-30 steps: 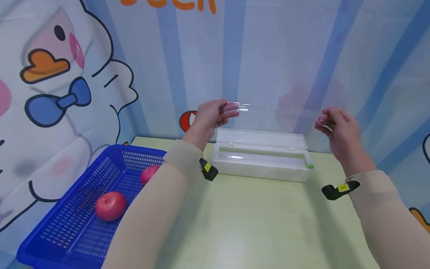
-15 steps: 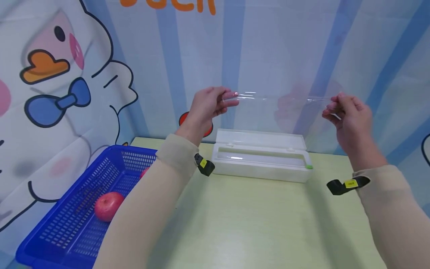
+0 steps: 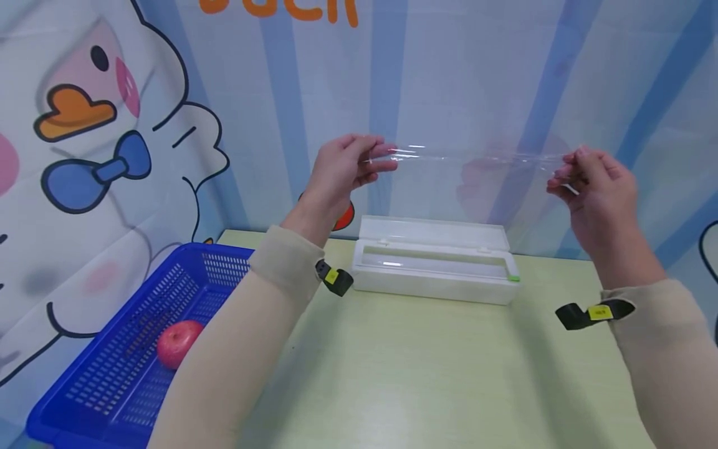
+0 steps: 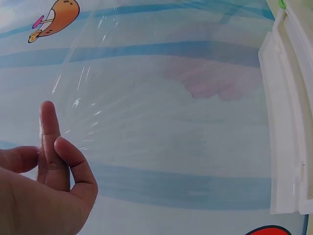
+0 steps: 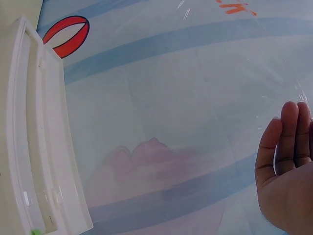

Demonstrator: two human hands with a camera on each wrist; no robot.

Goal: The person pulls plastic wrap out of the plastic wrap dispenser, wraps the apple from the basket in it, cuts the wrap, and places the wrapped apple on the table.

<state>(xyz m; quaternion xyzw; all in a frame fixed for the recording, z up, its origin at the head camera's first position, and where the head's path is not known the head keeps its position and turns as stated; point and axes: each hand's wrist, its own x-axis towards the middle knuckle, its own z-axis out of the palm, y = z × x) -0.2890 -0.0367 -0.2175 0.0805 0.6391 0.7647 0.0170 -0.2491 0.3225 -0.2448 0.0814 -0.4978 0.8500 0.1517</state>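
Note:
A strip of clear cling film stretches in the air between my hands, glinting near its top edge. In the head view my left hand pinches its left end between thumb and fingers. The film's right end is pinched by my right hand. Faint creases fan out from the left fingers in the left wrist view. Below the film, a white cling film dispenser box lies on the table with its lid tipped back. A green tab shows at its right end.
To the left stands a blue plastic basket holding a red apple, partly behind the left sleeve. A printed cloth backdrop hangs right behind the pale table.
Both hands have risen and moved apart, drawing the film out wider and tauter. The left sleeve has shifted left and now hides the second apple. The dispenser has stayed put.

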